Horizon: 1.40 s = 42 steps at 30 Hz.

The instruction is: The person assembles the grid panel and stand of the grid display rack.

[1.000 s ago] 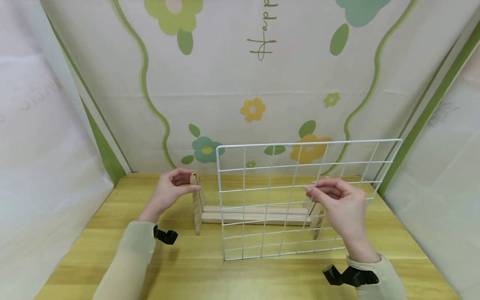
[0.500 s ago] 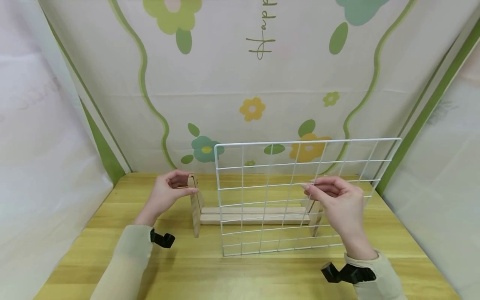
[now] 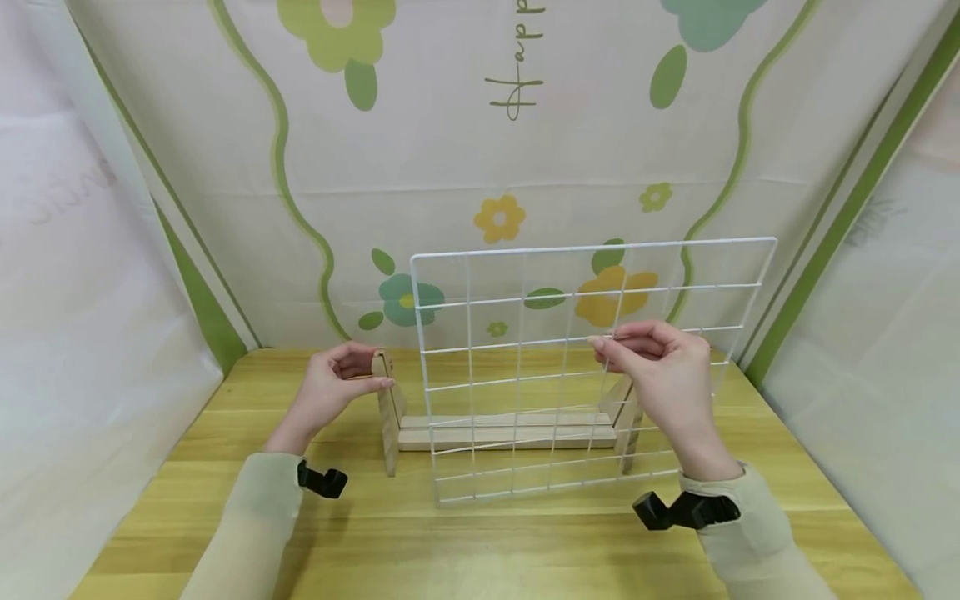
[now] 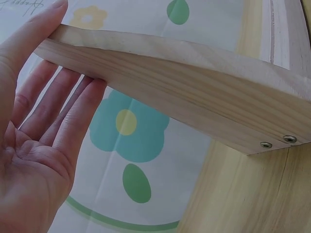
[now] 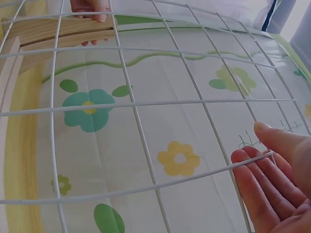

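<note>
My left hand point(image 3: 330, 387) grips the top of the left side panel point(image 3: 387, 421) of a pale wooden stand, thumb on the near edge and fingers behind. Two screws point(image 4: 289, 139) show low on that panel in the left wrist view. Two wooden slats point(image 3: 510, 437) join it to the right side panel point(image 3: 628, 433), partly covered by my right hand. A white wire grid panel point(image 3: 519, 344) stands nearly upright in front of the stand, tilted slightly. With thumb and fingers, my right hand point(image 3: 667, 379) pinches a wire right of the grid's middle.
The stand rests on a yellow wood-grain table point(image 3: 480, 550). A floral cloth backdrop point(image 3: 390, 183) rises behind the table, and further cloth hangs at the left and right sides. A black camera mount point(image 3: 686, 510) sits on each wrist.
My right hand has lifted the wire grid and shifted it a little left. The left hand keeps hold of the side panel, and the stand stays about where it was.
</note>
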Available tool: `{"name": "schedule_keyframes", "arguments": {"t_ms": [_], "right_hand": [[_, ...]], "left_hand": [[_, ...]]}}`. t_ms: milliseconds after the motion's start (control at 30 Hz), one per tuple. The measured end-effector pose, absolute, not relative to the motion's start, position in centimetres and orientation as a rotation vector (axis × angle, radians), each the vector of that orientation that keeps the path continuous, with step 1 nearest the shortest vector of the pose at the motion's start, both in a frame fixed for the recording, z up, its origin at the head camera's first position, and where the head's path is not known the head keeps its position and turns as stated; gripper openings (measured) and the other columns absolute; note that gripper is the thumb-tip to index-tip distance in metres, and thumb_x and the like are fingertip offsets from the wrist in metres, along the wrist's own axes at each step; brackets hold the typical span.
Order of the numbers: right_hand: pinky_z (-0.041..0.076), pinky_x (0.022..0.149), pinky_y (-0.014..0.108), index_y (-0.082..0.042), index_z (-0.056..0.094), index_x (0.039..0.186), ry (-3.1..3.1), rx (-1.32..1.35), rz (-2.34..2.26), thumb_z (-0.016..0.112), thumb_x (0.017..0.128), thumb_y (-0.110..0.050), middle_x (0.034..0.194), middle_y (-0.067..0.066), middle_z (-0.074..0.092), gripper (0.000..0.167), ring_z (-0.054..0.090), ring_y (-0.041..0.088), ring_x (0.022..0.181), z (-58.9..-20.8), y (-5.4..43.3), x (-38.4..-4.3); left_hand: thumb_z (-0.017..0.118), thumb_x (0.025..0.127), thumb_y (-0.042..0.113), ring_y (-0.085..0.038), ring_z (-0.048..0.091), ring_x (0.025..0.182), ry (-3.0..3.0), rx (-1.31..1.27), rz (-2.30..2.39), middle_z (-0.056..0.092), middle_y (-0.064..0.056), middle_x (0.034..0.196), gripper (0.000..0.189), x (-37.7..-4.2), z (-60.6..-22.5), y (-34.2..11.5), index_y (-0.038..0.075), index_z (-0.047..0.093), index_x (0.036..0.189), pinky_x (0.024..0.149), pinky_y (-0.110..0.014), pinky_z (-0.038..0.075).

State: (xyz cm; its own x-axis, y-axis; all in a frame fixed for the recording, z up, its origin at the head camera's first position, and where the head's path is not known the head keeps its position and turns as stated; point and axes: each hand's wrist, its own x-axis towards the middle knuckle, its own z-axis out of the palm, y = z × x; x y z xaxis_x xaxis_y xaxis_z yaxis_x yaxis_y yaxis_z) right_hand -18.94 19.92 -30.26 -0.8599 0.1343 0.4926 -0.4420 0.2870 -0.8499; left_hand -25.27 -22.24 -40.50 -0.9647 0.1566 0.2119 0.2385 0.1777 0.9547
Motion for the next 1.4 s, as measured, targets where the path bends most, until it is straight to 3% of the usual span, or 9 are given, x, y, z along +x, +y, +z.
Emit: {"name": "schedule_keyframes", "arguments": {"t_ms": [933,1400], "right_hand": [[0.062,0.07,0.033,-0.001,0.07,0.1,-2.308,0.174,1.602,0.087,0.082,-0.038,0.087,0.009,0.076,0.045,0.075,0.024,0.078,-21.5,16.9,-25.4],[0.062,0.071,0.031,-0.001,0.07,0.102,-2.403,0.06,1.678,0.088,0.082,-0.032,0.09,0.012,0.076,0.041,0.074,0.022,0.078,-18.9,16.3,-28.4]], "left_hand": [[0.089,0.082,0.016,-0.018,0.068,0.101,-2.374,-0.372,-1.917,0.07,-0.007,0.114,0.051,-25.1,-40.4,-22.8,0.0,0.065,0.124,0.085,-0.027,0.057],[0.088,0.083,0.012,-0.018,0.069,0.098,-2.353,-0.401,-1.928,0.071,-0.007,0.111,0.048,-25.3,-40.6,-22.7,-0.002,0.065,0.123,0.084,-0.028,0.058]]}}
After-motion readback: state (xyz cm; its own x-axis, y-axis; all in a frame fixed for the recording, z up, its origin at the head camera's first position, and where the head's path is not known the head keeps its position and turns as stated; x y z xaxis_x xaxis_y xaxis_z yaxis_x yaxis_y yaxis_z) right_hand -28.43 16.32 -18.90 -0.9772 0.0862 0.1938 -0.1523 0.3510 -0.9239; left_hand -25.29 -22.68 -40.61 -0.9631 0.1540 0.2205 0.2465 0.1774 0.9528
